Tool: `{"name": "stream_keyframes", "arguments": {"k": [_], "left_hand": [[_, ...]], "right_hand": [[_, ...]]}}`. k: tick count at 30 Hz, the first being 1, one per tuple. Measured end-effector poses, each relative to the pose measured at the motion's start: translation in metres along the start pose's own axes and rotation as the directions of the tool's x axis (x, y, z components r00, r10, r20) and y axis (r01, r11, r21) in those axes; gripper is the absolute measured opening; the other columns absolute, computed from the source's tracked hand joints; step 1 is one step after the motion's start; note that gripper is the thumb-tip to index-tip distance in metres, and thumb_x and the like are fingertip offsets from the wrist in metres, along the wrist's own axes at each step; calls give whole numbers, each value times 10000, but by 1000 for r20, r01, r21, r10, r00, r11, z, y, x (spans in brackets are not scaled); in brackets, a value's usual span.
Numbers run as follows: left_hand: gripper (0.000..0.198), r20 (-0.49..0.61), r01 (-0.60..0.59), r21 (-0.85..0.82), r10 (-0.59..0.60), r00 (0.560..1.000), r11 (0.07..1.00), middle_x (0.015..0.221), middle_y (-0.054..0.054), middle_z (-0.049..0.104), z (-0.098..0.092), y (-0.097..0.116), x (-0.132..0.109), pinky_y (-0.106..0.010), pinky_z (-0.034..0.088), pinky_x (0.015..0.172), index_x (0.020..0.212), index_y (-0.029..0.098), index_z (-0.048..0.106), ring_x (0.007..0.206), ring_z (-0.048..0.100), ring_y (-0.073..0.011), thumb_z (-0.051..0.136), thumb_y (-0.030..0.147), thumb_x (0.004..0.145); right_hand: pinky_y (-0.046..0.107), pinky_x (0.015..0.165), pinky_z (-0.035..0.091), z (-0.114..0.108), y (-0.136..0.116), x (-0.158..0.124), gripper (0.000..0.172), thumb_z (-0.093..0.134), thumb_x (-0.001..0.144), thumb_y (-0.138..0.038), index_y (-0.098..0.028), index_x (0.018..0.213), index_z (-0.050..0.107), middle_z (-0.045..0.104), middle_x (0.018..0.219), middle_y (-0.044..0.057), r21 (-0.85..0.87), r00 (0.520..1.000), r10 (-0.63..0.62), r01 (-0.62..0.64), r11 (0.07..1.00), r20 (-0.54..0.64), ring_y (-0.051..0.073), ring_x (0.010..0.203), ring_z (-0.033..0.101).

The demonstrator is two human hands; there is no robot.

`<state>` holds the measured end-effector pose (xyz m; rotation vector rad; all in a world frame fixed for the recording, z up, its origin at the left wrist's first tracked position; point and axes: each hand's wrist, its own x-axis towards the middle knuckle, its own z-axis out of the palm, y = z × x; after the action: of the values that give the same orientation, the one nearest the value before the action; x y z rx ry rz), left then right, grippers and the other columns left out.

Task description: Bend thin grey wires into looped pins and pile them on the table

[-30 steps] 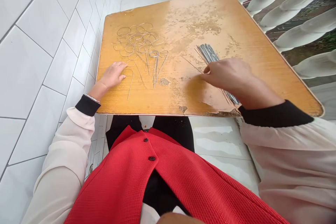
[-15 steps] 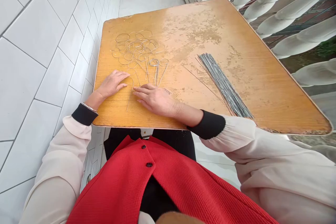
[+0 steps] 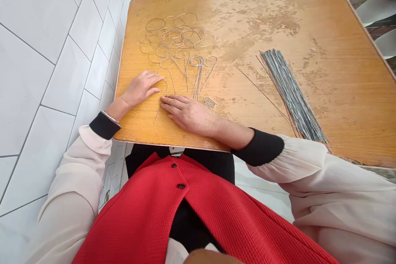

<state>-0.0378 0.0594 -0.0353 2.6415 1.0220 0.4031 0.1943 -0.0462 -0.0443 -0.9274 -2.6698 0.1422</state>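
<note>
Inspection of your station: the wooden worktop, worn and blotched across its surface, stands in front of you, with a white tiled floor to its left and white balusters at the upper right. You wear a red waistcoat over pale sleeves with black cuffs.

Change noted: your right hand has left the bundle of straight wires, which lies untouched at the right of the worktop, and now rests flat near the front edge, just beside your left hand. The hands are apart, both open and palm down, and neither is clamped on anything that I can see.

A heap of bent wire loops lies ahead of them. One looped wire sits between your left fingertips and your right fingertips. Whether either hand presses on it, I cannot tell. A single loose wire lies left of the bundle.
</note>
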Motion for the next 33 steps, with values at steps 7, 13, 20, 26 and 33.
{"name": "stream_keyframes", "arguments": {"k": [7, 13, 20, 26, 33], "left_hand": [[411, -37, 5, -49, -6, 999, 999, 1260, -95, 696, 5, -1, 4, -477, 442, 1114, 1298, 196, 653, 1206, 600, -274, 586, 418, 958], [475, -32, -5, -68, 3, 999, 998, 1264, -120, 671, 6, -3, 9, -432, 461, 1054, 1298, 189, 657, 1185, 597, -277, 606, 497, 940], [439, -59, 18, -79, -22, 998, 997, 1204, -135, 671, 9, 1, 9, -425, 480, 1015, 1232, 159, 692, 1146, 608, -274, 604, 481, 947], [320, -95, 63, -107, -73, 993, 992, 1143, -117, 664, 15, 5, 12, -422, 488, 1004, 1103, 160, 727, 1116, 609, -262, 622, 416, 945], [353, -129, 81, -122, -97, 987, 989, 1098, -110, 649, 20, 5, 13, -401, 511, 952, 1069, 143, 713, 1040, 622, -240, 659, 458, 921]], "right_hand": [[547, 1163, 472, 4, 5, -2, 463, 376, 1051, -245, -106, 1445, 576, 547, 1521, 179, 82, 1000, -23, 23, 996, 6, 305, 1427, 523], [547, 1180, 456, 1, 7, -1, 457, 387, 1044, -230, -69, 1427, 579, 539, 1517, 210, 103, 999, -47, 45, 994, 13, 306, 1434, 516], [549, 1184, 453, 1, 8, -2, 462, 380, 1040, -210, -59, 1432, 571, 546, 1508, 212, 108, 997, -74, 74, 991, 2, 302, 1451, 495], [539, 1190, 448, 2, 10, -3, 465, 383, 1040, -209, -78, 1451, 556, 547, 1516, 189, 98, 997, -79, 78, 992, 9, 294, 1468, 473], [536, 1201, 434, 4, 12, -4, 480, 393, 1038, -206, -82, 1481, 529, 529, 1536, 180, 104, 997, -77, 76, 992, 7, 292, 1478, 459]]}}
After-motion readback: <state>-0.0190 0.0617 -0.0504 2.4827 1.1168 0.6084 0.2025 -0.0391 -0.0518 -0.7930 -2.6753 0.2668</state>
